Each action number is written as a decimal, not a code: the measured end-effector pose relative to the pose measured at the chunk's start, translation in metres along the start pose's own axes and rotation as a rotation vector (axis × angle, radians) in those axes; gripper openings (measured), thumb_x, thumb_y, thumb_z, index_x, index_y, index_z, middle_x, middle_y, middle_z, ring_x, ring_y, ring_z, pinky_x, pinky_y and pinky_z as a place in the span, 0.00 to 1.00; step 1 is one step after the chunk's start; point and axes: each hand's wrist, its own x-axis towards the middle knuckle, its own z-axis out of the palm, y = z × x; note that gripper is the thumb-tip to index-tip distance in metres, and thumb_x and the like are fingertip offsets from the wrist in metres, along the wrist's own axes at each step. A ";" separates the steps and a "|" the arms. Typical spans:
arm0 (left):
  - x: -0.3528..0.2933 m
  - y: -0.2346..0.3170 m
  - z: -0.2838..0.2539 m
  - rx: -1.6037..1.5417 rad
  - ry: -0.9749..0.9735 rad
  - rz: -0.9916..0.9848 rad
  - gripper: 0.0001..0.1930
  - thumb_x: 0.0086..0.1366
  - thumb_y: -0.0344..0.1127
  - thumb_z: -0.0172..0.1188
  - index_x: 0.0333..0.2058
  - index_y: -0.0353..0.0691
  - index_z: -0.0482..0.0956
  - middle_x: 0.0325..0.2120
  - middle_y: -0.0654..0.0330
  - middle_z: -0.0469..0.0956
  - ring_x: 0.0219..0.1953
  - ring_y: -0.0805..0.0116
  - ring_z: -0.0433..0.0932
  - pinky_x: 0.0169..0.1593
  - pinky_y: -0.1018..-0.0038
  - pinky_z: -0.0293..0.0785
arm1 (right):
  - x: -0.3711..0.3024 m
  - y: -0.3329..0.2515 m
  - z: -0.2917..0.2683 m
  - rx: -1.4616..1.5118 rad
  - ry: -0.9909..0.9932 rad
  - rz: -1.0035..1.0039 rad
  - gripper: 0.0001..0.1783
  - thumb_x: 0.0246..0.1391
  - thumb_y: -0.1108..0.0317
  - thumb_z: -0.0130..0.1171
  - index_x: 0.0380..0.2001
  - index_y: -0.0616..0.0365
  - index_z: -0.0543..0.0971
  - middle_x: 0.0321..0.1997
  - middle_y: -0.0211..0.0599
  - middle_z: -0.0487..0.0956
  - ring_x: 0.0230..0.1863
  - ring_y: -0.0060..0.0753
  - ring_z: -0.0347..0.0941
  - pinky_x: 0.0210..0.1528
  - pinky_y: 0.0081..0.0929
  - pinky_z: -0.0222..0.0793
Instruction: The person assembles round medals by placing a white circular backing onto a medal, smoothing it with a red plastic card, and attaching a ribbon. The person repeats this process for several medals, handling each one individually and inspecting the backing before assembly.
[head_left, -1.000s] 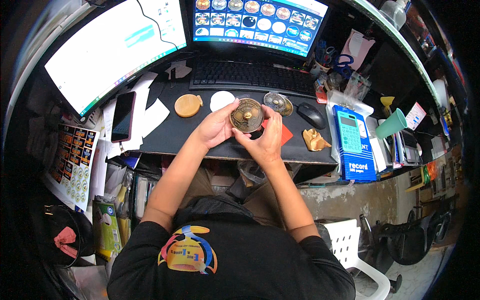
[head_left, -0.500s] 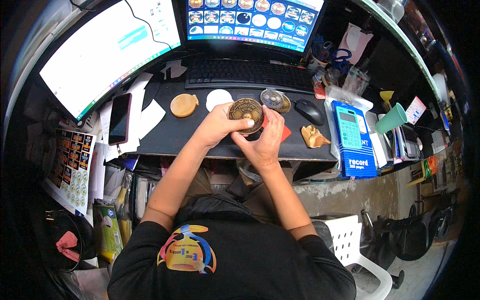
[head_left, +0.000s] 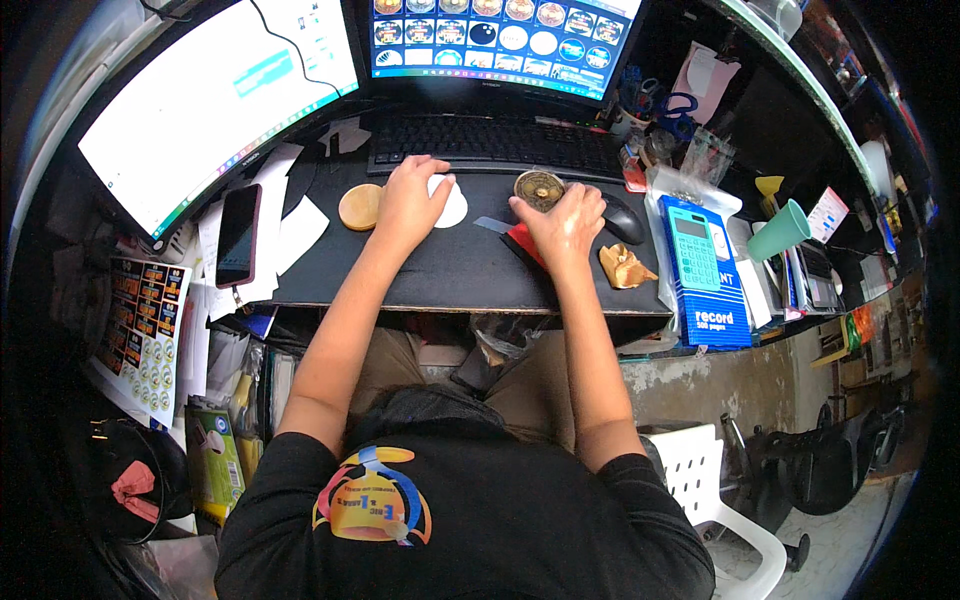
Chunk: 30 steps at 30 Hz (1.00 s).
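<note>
My right hand (head_left: 568,228) is at a round bronze-coloured medal (head_left: 540,188) on the right of the desk mat, thumb at its near-left edge and fingers along its right side. My hand and this medal hide whatever lies beneath. Below my right thumb a red-and-black flat piece (head_left: 526,243) rests on the mat, beside a small clear strip (head_left: 492,224). My left hand (head_left: 408,205) reaches over the left part of a white disc (head_left: 453,205), fingers stretched and thumb apart. Left of that hand sits a round wooden piece (head_left: 360,207), partly covered by it.
A black keyboard (head_left: 490,145) lies behind my hands, below two lit monitors. On the right are a mouse (head_left: 624,218), crumpled brown paper (head_left: 627,268) and a teal calculator (head_left: 694,250) on a blue record book (head_left: 718,325). A phone (head_left: 238,235) lies on papers at left.
Both hands held the bronze medal together at the middle. Since then the right hand has carried it right, where two other medals lay, and the left hand has moved to the white disc.
</note>
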 end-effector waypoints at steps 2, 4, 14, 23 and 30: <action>-0.004 -0.006 0.004 0.145 -0.079 -0.022 0.28 0.56 0.47 0.65 0.53 0.38 0.75 0.49 0.40 0.74 0.53 0.45 0.72 0.58 0.55 0.66 | 0.016 0.005 0.008 -0.056 -0.121 0.086 0.44 0.33 0.42 0.73 0.44 0.68 0.73 0.50 0.55 0.69 0.54 0.54 0.64 0.53 0.52 0.62; -0.006 -0.008 0.003 0.225 -0.268 -0.123 0.42 0.51 0.51 0.69 0.62 0.40 0.65 0.53 0.41 0.72 0.55 0.42 0.69 0.61 0.56 0.64 | 0.024 0.007 0.010 -0.102 -0.204 0.121 0.45 0.35 0.40 0.72 0.45 0.69 0.74 0.52 0.54 0.69 0.56 0.54 0.63 0.54 0.52 0.62; -0.008 -0.034 -0.043 0.627 -0.334 -0.382 0.47 0.45 0.56 0.73 0.62 0.41 0.66 0.53 0.42 0.72 0.59 0.43 0.68 0.59 0.55 0.66 | 0.020 -0.035 0.046 0.278 -0.384 -0.273 0.23 0.49 0.53 0.63 0.40 0.63 0.80 0.48 0.54 0.74 0.53 0.55 0.69 0.54 0.48 0.67; -0.020 -0.053 -0.057 0.331 -0.205 -0.391 0.49 0.37 0.49 0.78 0.60 0.42 0.69 0.54 0.52 0.73 0.56 0.51 0.72 0.58 0.59 0.69 | -0.001 -0.065 0.075 0.303 -0.391 -0.223 0.18 0.51 0.58 0.60 0.40 0.60 0.81 0.46 0.50 0.75 0.51 0.51 0.69 0.55 0.46 0.65; -0.022 -0.044 -0.055 0.300 -0.054 -0.276 0.47 0.36 0.43 0.79 0.59 0.44 0.69 0.49 0.52 0.75 0.52 0.50 0.73 0.56 0.59 0.71 | -0.001 -0.065 0.074 0.579 -0.213 -0.389 0.11 0.52 0.66 0.59 0.36 0.59 0.83 0.40 0.45 0.77 0.48 0.48 0.71 0.53 0.42 0.67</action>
